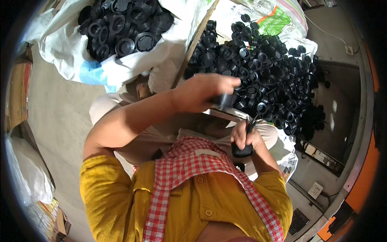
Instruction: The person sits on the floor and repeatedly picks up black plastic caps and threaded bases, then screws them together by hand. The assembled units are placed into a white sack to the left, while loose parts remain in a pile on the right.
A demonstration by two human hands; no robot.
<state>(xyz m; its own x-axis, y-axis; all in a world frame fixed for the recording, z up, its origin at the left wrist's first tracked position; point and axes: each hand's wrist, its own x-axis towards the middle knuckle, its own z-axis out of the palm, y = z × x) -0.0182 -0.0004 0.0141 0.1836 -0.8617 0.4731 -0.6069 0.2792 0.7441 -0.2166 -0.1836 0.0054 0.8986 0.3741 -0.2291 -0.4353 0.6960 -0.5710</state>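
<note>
My left hand [211, 92] is raised over the near edge of the heap, closed round a dark round piece [223, 101] that looks like a black plastic cap, smeared by motion. Lower and to the right, my right hand [244, 136] is wrapped round a black hand tool [242, 151]. Its thick end sticks out below the fist and a slim dark part points up toward the heap; the exact kind of tool is unclear. Just beyond both hands spreads a large heap of black plastic caps [262, 76], several with thin stems attached.
A white woven sack [64, 44] at the far left holds larger black round caps [137, 24]. Between sack and heap runs a wooden strip [196, 42]. A wall socket [315, 190] is at the right, a cardboard box [19, 92] and plastic bags [30, 169] at the left.
</note>
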